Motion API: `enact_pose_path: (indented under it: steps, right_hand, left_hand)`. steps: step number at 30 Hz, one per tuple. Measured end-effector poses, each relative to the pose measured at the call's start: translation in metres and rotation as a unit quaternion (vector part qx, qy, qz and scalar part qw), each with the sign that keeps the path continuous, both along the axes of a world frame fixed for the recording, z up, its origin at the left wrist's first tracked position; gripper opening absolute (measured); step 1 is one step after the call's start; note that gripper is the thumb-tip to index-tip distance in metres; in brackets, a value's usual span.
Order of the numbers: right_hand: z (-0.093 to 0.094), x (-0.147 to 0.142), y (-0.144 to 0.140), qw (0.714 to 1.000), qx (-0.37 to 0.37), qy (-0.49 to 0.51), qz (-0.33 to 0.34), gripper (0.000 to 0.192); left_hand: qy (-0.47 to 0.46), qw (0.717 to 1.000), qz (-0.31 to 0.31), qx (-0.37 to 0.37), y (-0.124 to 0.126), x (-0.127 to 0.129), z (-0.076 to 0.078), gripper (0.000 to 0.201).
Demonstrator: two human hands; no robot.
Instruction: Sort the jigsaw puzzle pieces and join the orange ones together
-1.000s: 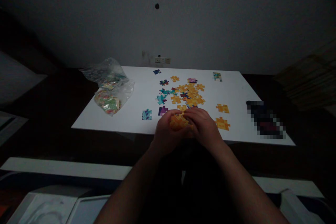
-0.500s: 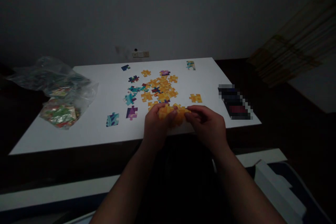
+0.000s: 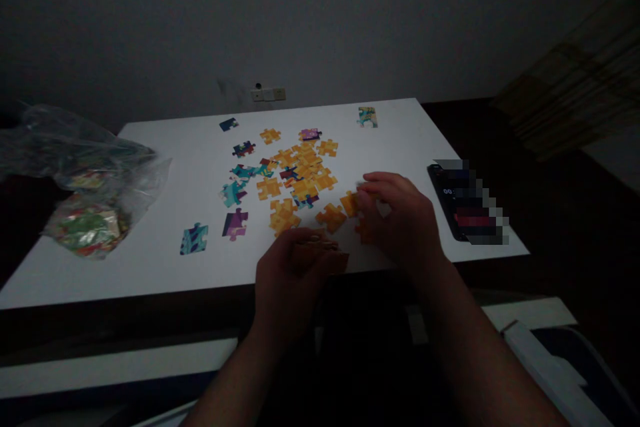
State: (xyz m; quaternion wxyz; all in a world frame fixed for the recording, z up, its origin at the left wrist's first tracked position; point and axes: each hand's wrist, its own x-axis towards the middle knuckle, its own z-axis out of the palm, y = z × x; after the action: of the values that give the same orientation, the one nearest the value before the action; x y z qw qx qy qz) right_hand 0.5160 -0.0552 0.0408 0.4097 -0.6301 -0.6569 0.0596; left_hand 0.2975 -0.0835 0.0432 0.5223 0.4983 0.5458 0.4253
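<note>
Flat orange jigsaw pieces [image 3: 320, 247] sit stacked in my left hand [image 3: 286, 273], fingers clamped round them. My right hand [image 3: 406, 219], apart from it, curls by another orange piece [image 3: 365, 232]; in this dimness I can't tell whether it grips anything. Beyond both hands, loose yellow knob-edged pieces [image 3: 306, 173] cover part of the white table [image 3: 150, 270]; rightward, a black rectangular phone [image 3: 446, 203].
</note>
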Motion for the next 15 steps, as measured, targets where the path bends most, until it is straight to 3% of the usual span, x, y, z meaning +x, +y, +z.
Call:
enact_pose_path:
  steps: [3, 5, 9, 15]
  right_hand:
    - [0.009, -0.017, -0.029, 0.980, -0.073, 0.114, 0.146, 0.023]
    - [0.010, -0.030, -0.044, 0.968, -0.105, 0.127, 0.191, 0.027]
    - [0.000, -0.043, -0.054, 0.978, -0.109, 0.100, 0.147, 0.027]
    - [-0.016, -0.030, -0.046, 0.993, -0.105, -0.005, 0.058, 0.029]
  left_hand:
    - [-0.018, 0.999, 0.042, -0.013, 0.004, -0.005, 0.002, 0.041]
    - [-0.010, 0.998, 0.052, -0.015, 0.007, -0.009, 0.002, 0.041]
    - [0.019, 0.998, 0.061, 0.011, 0.012, -0.018, 0.000, 0.040]
    - [0.046, 0.997, 0.068, 0.014, 0.018, -0.046, 0.001, 0.036]
